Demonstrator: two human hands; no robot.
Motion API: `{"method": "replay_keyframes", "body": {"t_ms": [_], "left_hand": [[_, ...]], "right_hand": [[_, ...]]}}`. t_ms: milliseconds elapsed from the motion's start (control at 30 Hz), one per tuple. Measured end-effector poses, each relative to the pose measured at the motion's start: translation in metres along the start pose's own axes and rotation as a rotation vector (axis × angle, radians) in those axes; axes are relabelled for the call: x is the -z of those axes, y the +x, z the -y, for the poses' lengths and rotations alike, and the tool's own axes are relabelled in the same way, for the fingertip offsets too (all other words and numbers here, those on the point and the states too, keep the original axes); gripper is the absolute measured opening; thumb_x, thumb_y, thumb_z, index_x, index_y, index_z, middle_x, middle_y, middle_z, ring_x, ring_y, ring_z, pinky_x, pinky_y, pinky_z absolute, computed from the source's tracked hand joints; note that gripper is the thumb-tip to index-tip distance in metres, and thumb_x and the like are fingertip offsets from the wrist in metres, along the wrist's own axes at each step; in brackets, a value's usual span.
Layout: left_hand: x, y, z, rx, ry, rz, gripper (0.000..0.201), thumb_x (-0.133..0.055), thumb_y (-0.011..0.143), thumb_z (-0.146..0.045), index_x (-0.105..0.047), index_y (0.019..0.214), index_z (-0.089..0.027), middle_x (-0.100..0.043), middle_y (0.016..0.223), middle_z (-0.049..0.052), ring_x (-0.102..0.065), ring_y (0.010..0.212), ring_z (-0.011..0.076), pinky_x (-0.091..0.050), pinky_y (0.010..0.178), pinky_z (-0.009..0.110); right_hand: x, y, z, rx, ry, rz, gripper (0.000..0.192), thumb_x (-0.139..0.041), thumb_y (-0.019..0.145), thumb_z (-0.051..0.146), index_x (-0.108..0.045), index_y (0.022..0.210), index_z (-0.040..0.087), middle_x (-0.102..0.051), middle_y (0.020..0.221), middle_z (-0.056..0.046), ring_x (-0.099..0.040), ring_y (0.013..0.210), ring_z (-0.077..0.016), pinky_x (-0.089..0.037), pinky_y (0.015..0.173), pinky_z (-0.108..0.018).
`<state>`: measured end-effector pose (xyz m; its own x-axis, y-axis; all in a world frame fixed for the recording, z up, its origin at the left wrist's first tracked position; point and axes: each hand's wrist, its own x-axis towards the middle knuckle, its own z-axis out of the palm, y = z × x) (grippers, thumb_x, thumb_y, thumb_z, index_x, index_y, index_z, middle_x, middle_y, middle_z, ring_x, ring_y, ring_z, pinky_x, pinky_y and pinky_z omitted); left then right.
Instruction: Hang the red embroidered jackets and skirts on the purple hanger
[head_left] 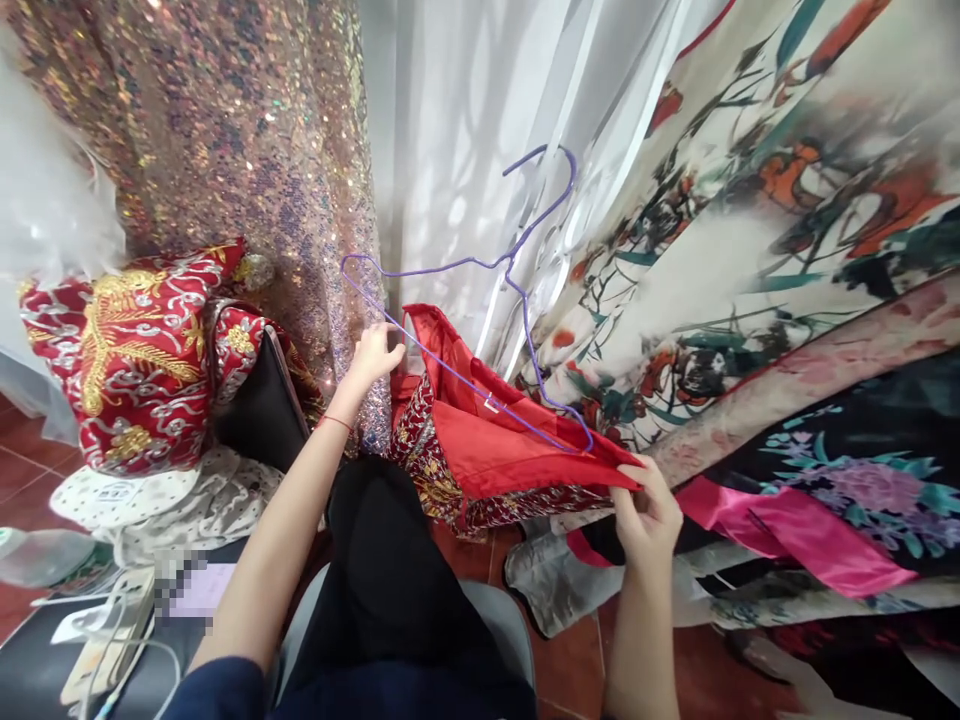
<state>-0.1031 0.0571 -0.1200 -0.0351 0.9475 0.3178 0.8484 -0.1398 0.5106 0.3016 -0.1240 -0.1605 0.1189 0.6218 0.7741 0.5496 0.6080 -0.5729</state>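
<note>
A purple wire hanger (pixel 480 262) stands tilted in front of me with its hook up. My left hand (pixel 377 352) is closed on the hanger's lower bar near its left end. Below and behind that bar spreads a red-lined garment (pixel 480 450), its outside patterned in dark red, gold and silver. My right hand (pixel 649 512) pinches the garment's right edge between thumb and fingers. The hanger's right end lies against the red lining, beside a small white tag (pixel 491 403).
Gold sequined fabric (pixel 247 130) and floral cloth (pixel 705 250) hang around me. On the left, a red and gold embroidered bundle (pixel 142 360) rests above a white dotted cloth (pixel 180 500). A plastic bottle (pixel 45 557) and white cables (pixel 112 640) lie lower left.
</note>
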Motion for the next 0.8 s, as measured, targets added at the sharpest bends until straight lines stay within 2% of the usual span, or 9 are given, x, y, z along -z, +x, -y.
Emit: {"method": "replay_keyframes", "body": {"t_ms": [67,200,300,367,467,533,600,700,800], "left_hand": [[-0.001,-0.009,-0.011,-0.091,0.096,0.13,0.066,-0.057,0.081,-0.034,-0.047,0.141,-0.008,-0.048,0.148,0.025,-0.04,0.144,0.0384,-0.035,0.116,0.058],[0.001,-0.033,-0.057,-0.252,0.267,0.392,0.137,-0.079,0.061,-0.057,-0.004,0.16,-0.001,0.0,0.167,0.033,0.002,0.158,0.0441,-0.01,0.124,0.064],[0.001,-0.079,-0.098,-0.259,0.326,0.554,0.166,-0.083,0.042,-0.075,0.003,0.158,0.008,0.008,0.162,0.04,0.008,0.155,0.0509,-0.005,0.121,0.069],[-0.004,-0.121,-0.122,-0.412,0.258,0.575,0.158,-0.076,0.049,-0.082,-0.004,0.158,0.007,0.0,0.164,0.038,0.001,0.156,0.0481,-0.008,0.122,0.067],[-0.022,-0.167,-0.144,-0.605,0.136,0.316,0.118,-0.068,0.072,-0.075,-0.029,0.156,-0.001,-0.029,0.162,0.031,-0.024,0.154,0.0408,-0.016,0.123,0.06],[-0.035,-0.169,-0.144,-0.576,0.107,0.196,0.062,-0.065,0.085,-0.048,-0.061,0.131,-0.007,-0.063,0.136,0.023,-0.053,0.133,0.0346,-0.028,0.119,0.054],[-0.044,-0.153,-0.134,-0.598,0.073,0.194,0.024,-0.06,0.088,-0.033,-0.072,0.1,-0.016,-0.074,0.102,0.012,-0.067,0.105,0.0278,-0.039,0.108,0.05],[-0.049,-0.121,-0.111,-0.63,0.014,0.054,0.02,-0.066,0.078,-0.027,-0.07,0.095,-0.018,-0.069,0.115,0.014,-0.062,0.113,0.0313,-0.04,0.104,0.05],[-0.044,-0.106,-0.09,-0.624,-0.024,0.026,0.061,-0.07,0.067,-0.03,-0.059,0.124,-0.011,-0.053,0.14,0.025,-0.047,0.136,0.0391,-0.035,0.111,0.054]], "right_hand": [[0.0,-0.005,0.001,-0.003,0.011,-0.043,0.003,-0.066,0.086,0.021,-0.068,0.088,0.022,-0.066,0.095,-0.005,-0.065,0.087,-0.0184,-0.052,0.075,-0.033],[0.001,0.0,0.016,0.014,0.008,-0.031,0.006,-0.068,0.085,0.019,-0.071,0.087,0.023,-0.066,0.091,-0.003,-0.064,0.081,-0.0166,-0.05,0.069,-0.029],[0.002,0.002,0.026,0.039,-0.029,-0.007,0.006,-0.07,0.084,0.02,-0.073,0.087,0.024,-0.067,0.088,-0.002,-0.064,0.077,-0.0164,-0.05,0.067,-0.029],[0.001,-0.001,0.031,0.03,-0.058,-0.021,0.005,-0.07,0.084,0.02,-0.074,0.085,0.024,-0.067,0.084,-0.001,-0.064,0.075,-0.0164,-0.052,0.066,-0.03],[0.0,-0.005,0.039,0.011,-0.081,-0.05,0.003,-0.072,0.083,0.022,-0.074,0.084,0.023,-0.068,0.081,-0.001,-0.064,0.072,-0.0163,-0.053,0.064,-0.031],[-0.002,-0.007,0.047,0.047,-0.087,-0.042,0.005,-0.073,0.083,0.02,-0.074,0.086,0.023,-0.067,0.081,-0.001,-0.063,0.071,-0.0155,-0.053,0.062,-0.029],[-0.005,-0.009,0.059,0.111,-0.1,0.011,0.01,-0.073,0.083,0.016,-0.073,0.09,0.024,-0.065,0.081,0.0,-0.063,0.07,-0.0142,-0.052,0.06,-0.027],[-0.013,-0.016,0.081,0.203,-0.127,0.168,0.012,-0.07,0.086,0.013,-0.071,0.094,0.022,-0.062,0.081,-0.001,-0.061,0.067,-0.0123,-0.05,0.057,-0.024],[-0.027,-0.027,0.101,0.3,-0.14,0.319,0.008,-0.064,0.091,0.016,-0.069,0.092,0.021,-0.058,0.075,-0.001,-0.056,0.061,-0.0118,-0.047,0.053,-0.024]]}}
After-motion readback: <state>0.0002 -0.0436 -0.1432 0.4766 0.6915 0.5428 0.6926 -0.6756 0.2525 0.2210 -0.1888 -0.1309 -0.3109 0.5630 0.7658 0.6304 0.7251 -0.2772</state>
